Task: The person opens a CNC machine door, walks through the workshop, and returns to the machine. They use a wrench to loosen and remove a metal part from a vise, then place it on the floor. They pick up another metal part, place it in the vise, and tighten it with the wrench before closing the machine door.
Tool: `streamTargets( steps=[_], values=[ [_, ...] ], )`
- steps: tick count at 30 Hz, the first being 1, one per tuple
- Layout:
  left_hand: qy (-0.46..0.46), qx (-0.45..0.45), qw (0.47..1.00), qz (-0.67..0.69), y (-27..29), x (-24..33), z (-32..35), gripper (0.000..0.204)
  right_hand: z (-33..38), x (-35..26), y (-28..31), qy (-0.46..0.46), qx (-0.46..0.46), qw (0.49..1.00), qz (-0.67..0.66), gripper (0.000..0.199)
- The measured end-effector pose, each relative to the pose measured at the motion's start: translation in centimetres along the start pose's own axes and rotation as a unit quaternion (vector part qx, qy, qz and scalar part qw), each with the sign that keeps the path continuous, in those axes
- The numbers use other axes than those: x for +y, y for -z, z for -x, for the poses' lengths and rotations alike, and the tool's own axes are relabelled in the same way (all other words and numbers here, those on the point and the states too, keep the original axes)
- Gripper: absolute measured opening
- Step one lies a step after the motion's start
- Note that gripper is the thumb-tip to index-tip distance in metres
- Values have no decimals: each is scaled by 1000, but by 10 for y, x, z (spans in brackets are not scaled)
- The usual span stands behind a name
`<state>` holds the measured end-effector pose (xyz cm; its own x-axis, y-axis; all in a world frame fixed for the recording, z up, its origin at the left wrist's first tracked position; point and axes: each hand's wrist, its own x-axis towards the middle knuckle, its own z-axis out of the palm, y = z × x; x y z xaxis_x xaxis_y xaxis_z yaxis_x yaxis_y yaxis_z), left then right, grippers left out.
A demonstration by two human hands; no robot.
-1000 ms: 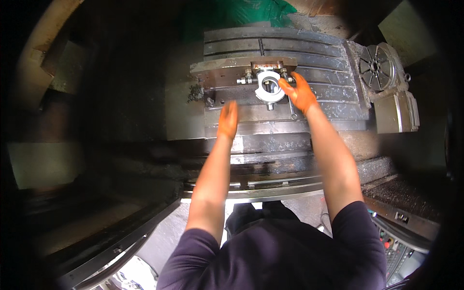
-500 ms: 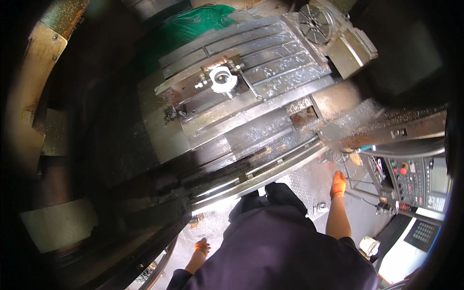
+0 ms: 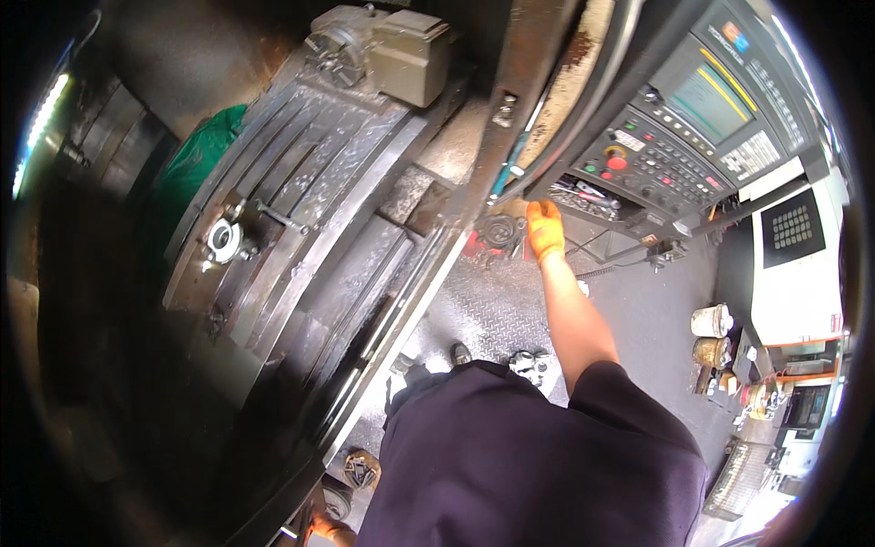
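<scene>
My right hand [image 3: 545, 233], in an orange glove, reaches out at the end of a stretched arm. Its fingers look loosely extended with nothing visible in them. Just beyond it is a tray of small tools [image 3: 588, 198] under the machine's control panel [image 3: 652, 159]. Low at the left, my left hand [image 3: 332, 529], also in an orange glove, is beside the dark edge of the machine door; its fingers are mostly hidden. Inside the machine, a white ring-shaped part [image 3: 224, 240] sits in a clamping fixture on the slotted table [image 3: 314, 169], with a wrench-like handle [image 3: 283, 219] beside it.
A rotary chuck unit [image 3: 410, 55] stands at the table's far end, near green sheeting [image 3: 205, 150]. The metal sill [image 3: 401, 333] runs between me and the table. A container of metal pieces [image 3: 362, 469] is near my left hand. White buckets [image 3: 711, 320] stand at right.
My view has turned right, bringing the control panel closer to the middle. My right hand has come up near the tool tray. The left hand now appears by the door edge.
</scene>
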<state>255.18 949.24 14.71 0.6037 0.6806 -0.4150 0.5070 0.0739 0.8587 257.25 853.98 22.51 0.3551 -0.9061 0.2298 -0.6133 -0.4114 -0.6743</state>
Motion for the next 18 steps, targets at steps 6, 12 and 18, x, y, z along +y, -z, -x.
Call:
streamTargets(
  steps=[6, 12, 18],
  values=[
    [-141, 33, 981, 127, 17, 69, 37, 38, -5, 40, 49, -174, 71, 946, -264, 62],
    [-143, -4, 982, 124, 43, 109, 41, 56, -29, 51, 63, -106, 71, 956, -263, 62],
    [-207, 26, 978, -8, 55, 126, 44, 45, -30, 11, 79, -44, 41, 959, -278, 57]
  ],
)
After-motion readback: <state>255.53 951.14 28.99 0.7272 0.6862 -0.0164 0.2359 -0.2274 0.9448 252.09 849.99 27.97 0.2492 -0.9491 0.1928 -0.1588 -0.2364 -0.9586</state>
